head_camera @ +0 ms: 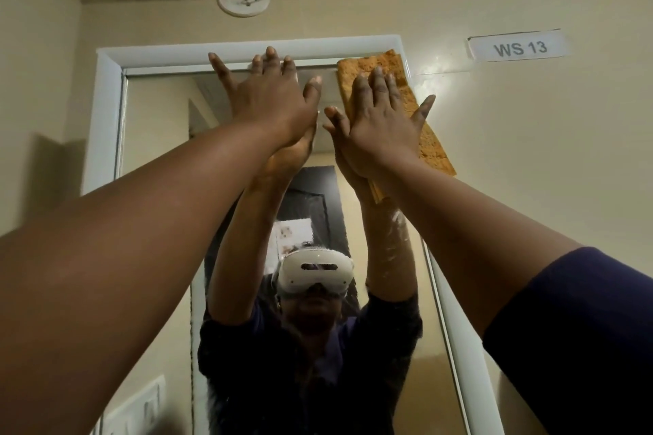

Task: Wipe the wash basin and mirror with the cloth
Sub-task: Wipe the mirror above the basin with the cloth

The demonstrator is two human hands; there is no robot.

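both hands are raised to the top of the mirror [159, 159]. the right hand [383, 124], fingers straight and spread, presses the orange cloth [395, 71] flat at the mirror's upper right corner. the left hand [272, 99] rests open-palmed on the glass just left of it.

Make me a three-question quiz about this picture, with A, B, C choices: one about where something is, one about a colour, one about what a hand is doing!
1. Where is the orange folded cloth?
A. top right corner of the white-framed mirror
B. on the floor
C. over the tube light

2. What colour is the person's sleeve?
A. red
B. dark blue
C. yellow

3. What is the right hand doing?
A. hanging idle
B. making a fist
C. pressing flat on the cloth

Answers: 1 A, it overlaps that corner; 2 B, the fabric looks navy; 3 C, the fingers lie straight on it.
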